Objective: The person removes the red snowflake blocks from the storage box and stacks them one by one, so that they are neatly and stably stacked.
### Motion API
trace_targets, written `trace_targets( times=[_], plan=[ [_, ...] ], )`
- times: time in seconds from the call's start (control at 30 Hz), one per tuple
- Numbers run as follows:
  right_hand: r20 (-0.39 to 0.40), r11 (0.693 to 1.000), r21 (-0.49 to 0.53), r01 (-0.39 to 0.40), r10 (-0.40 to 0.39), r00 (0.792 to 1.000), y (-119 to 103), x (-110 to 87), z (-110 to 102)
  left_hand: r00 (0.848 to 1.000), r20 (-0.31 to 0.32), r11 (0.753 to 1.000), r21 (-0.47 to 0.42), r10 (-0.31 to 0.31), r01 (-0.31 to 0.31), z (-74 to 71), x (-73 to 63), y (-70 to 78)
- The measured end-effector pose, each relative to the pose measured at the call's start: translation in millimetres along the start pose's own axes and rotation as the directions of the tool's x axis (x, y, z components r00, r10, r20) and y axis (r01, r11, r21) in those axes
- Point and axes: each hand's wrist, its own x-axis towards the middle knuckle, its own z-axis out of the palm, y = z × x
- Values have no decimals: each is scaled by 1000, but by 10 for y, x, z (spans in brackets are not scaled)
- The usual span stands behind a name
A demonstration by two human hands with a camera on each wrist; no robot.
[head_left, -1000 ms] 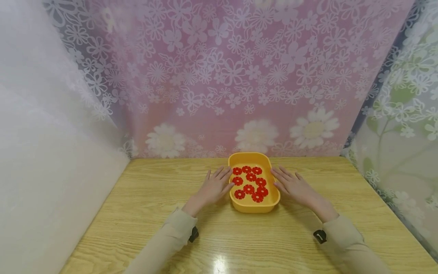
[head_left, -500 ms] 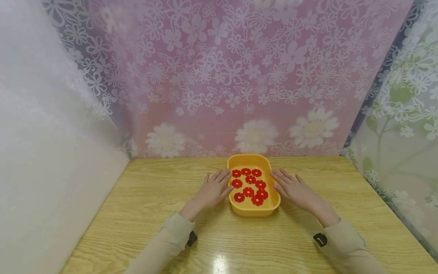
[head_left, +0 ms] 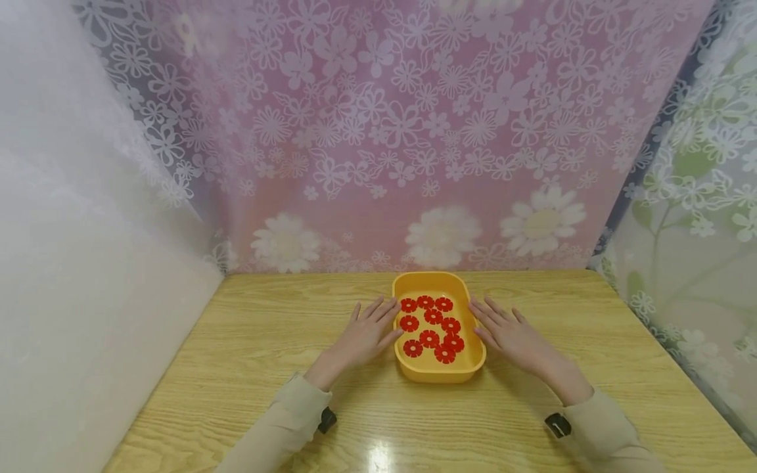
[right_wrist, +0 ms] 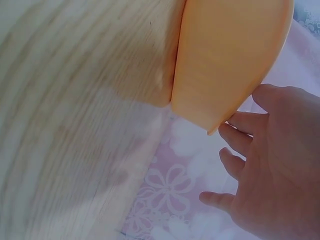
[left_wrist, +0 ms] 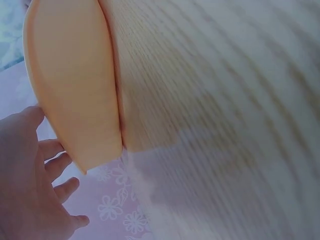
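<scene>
A yellow plastic tray [head_left: 440, 377] with rounded corners sits on the table between both hands. Inside lie several red notched discs [head_left: 433, 316] with pale centres, spread over its bottom. My left hand [head_left: 365, 334] touches the tray's left rim with its fingers stretched forward. On the opposite side, my right hand [head_left: 517, 338] meets the right rim in the same manner. The left wrist view has the left thumb and fingertips at the edge of the tray's wall [left_wrist: 75, 75]. In the right wrist view, the right thumb and index fingertip reach the rim above the wall [right_wrist: 225, 60].
The wood-grain table [head_left: 266, 368] extends around the tray. A pink flowered curtain [head_left: 367, 131] hangs along its far edge, with pale sheets at left and right. Dark devices [head_left: 558, 426] sit at both wrists by the beige cuffs.
The tray, discs inside, has slid a little nearer to me, away from the far table edge. Both hands have come back along with it, still at its sides.
</scene>
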Motion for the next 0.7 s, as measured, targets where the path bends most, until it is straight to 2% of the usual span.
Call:
trace_targets(
  times=[0.23,0.4,0.5,0.7],
  plan=[
    [-14,1000,-1,28,-28,1000,-31,-84,3,999,16,1000,-6,28,-27,-31,-83,35],
    [-19,999,-36,28,-29,999,-39,-132,19,999,39,999,-28,23,-22,-28,-149,60],
    [-4,999,-39,15,-15,1000,-87,-149,-12,999,49,1000,-10,16,-16,-9,-179,59],
    [57,999,-46,-11,14,998,-159,-197,-93,999,33,999,0,41,-41,-14,-234,74]
  ],
)
